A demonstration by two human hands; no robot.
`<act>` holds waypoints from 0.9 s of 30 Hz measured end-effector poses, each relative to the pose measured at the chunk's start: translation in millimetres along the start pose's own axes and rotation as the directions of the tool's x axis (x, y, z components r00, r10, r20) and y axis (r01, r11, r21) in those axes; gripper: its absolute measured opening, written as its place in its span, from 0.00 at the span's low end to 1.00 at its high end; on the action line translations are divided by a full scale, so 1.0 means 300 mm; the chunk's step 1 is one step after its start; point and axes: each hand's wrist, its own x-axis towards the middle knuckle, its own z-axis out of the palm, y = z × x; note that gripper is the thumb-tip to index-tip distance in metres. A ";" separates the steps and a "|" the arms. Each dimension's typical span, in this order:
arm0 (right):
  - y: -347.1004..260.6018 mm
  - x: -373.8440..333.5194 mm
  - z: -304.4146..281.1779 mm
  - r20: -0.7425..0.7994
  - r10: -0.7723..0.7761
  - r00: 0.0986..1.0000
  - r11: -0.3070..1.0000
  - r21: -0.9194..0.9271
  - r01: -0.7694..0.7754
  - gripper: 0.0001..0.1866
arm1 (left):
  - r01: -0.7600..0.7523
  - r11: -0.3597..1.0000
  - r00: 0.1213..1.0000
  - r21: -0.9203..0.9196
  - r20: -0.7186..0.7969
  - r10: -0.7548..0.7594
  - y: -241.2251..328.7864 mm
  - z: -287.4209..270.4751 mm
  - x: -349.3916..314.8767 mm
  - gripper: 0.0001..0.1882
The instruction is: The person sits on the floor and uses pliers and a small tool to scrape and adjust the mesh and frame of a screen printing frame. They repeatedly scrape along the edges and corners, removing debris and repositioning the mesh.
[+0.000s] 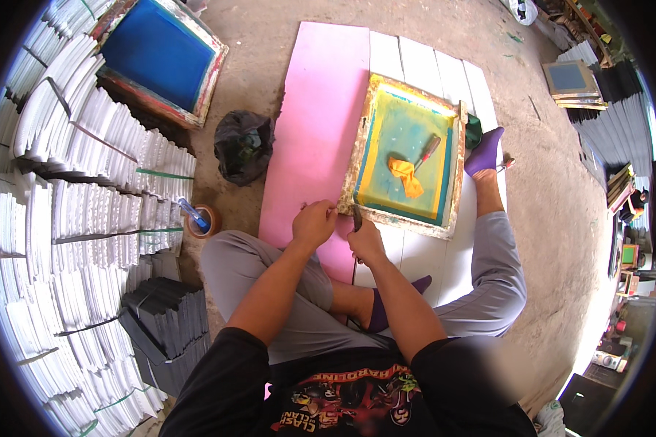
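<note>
Presently, a person [306,357] sits with bent legs on the floor [554,247], and before the person lie a pink board [313,109] and, along its right edge, several white boards [420,62]. The printing frame [454,193] lies mostly upon the white boards, and its near left corner reaches over the right edge of the pink board. Its wooden rim is stained, and its mesh [386,131] is yellow and green.

The left grip [315,224] is at this near left corner of the frame, with the fingers drawn together; whether some small thing is pinched there, I cannot tell. The right grip [367,242] is clenched around a dark tool [357,216], of which one end shows above the fist, just beside the same corner. Which kind of tool it is, I cannot tell.

On the mesh, toward the right side of the frame, lie a yellow cloth [407,177] and a handled tool [428,148], which slants upward from the cloth. At the right edge of the frame is a purple sock [486,151] on the right foot.

Beside the left edge of the pink board, a black bag [243,148] stands on the floor. Farther left are a tape roll [213,221], a blue frame [157,54] and strapped white stacks [98,211].
</note>
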 end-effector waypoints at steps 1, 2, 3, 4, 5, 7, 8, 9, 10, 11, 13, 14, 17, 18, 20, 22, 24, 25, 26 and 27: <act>0.005 0.000 0.003 0.000 0.006 1.000 0.999 0.035 -0.006 0.11 | -0.012 1.000 1.000 -0.001 -0.012 0.012 -0.006 0.006 0.002 0.13; 0.009 0.000 0.010 0.000 0.013 1.000 0.997 0.070 -0.013 0.10 | -0.023 1.000 0.999 -0.001 -0.024 0.023 -0.015 0.012 0.005 0.13; 0.015 0.000 0.016 0.001 0.019 1.000 0.994 0.104 -0.019 0.09 | -0.035 0.999 0.999 -0.002 -0.036 0.034 -0.021 0.020 0.005 0.13; 0.022 0.002 0.024 -0.001 0.006 1.000 0.988 0.156 -0.006 0.08 | -0.021 1.000 1.000 -0.023 -0.019 0.020 -0.013 0.013 0.007 0.13; 0.033 0.002 0.034 -0.004 -0.007 1.000 0.978 0.208 0.007 0.07 | -0.006 0.999 1.000 -0.043 -0.002 0.006 -0.003 0.005 0.005 0.13; 0.078 0.012 0.061 0.036 -0.048 0.998 0.932 0.361 0.031 0.06 | 0.001 0.998 1.000 -0.065 0.006 0.000 -0.008 0.001 0.000 0.13; 0.111 0.033 0.064 0.068 -0.083 0.994 0.887 0.460 0.043 0.06 | -0.016 0.997 1.000 -0.069 -0.005 0.015 -0.018 0.005 0.008 0.14; 0.141 0.054 0.071 0.096 -0.121 0.988 0.831 0.554 0.048 0.06 | -0.032 0.997 0.999 -0.073 -0.016 0.031 -0.028 0.008 0.014 0.14; 0.131 0.045 0.066 0.127 -0.133 0.983 0.832 0.553 0.041 0.06 | -0.061 0.990 0.997 -0.127 -0.056 0.054 -0.022 0.001 0.013 0.14; 0.124 0.033 0.059 0.158 -0.144 0.977 0.834 0.551 0.034 0.06 | -0.092 0.980 0.992 -0.179 -0.096 0.076 -0.016 -0.007 0.010 0.14; 0.097 0.005 0.060 0.217 -0.180 0.959 0.836 0.547 0.033 0.06 | -0.123 0.950 0.989 -0.287 -0.109 0.096 -0.011 -0.025 0.002 0.13; 0.072 -0.008 0.074 0.241 -0.205 0.949 0.837 0.545 0.043 0.06 | -0.122 0.931 0.992 -0.345 -0.080 0.100 -0.011 -0.035 0.002 0.13; -0.003 -0.028 0.113 0.330 -0.250 0.910 0.829 0.559 0.025 0.08 | -0.058 0.892 0.998 -0.449 -0.058 0.036 -0.025 -0.058 -0.008 0.11; -0.027 -0.026 0.115 0.370 -0.244 0.896 0.823 0.568 -0.010 0.08 | -0.029 0.881 0.998 -0.472 -0.060 0.000 -0.035 -0.063 -0.010 0.11; -0.061 -0.021 0.125 0.451 -0.239 0.860 0.836 0.546 -0.053 0.11 | 0.009 0.875 0.994 -0.484 -0.092 -0.061 -0.082 -0.067 -0.003 0.11; -0.075 -0.035 0.122 0.499 -0.213 0.840 0.849 0.520 -0.094 0.14 | 0.038 0.882 0.986 -0.471 -0.127 -0.110 -0.112 -0.072 0.000 0.12; -0.071 -0.044 0.117 0.501 -0.172 0.849 0.868 0.485 -0.111 0.15 | 0.061 0.901 0.976 -0.429 -0.165 -0.145 -0.125 -0.078 0.003 0.13; -0.053 -0.045 0.115 0.477 -0.145 0.867 0.879 0.465 -0.109 0.16 | 0.125 0.942 0.967 -0.313 -0.173 -0.185 -0.123 -0.083 0.002 0.14; -0.037 -0.044 0.109 0.452 -0.119 0.884 0.889 0.444 -0.108 0.16 | 0.188 0.963 0.957 -0.192 -0.185 -0.224 -0.120 -0.089 0.001 0.14; -0.019 -0.037 0.094 0.428 -0.096 0.899 0.913 0.398 -0.093 0.16 | 0.251 0.966 0.944 -0.069 -0.202 -0.260 -0.117 -0.094 0.000 0.15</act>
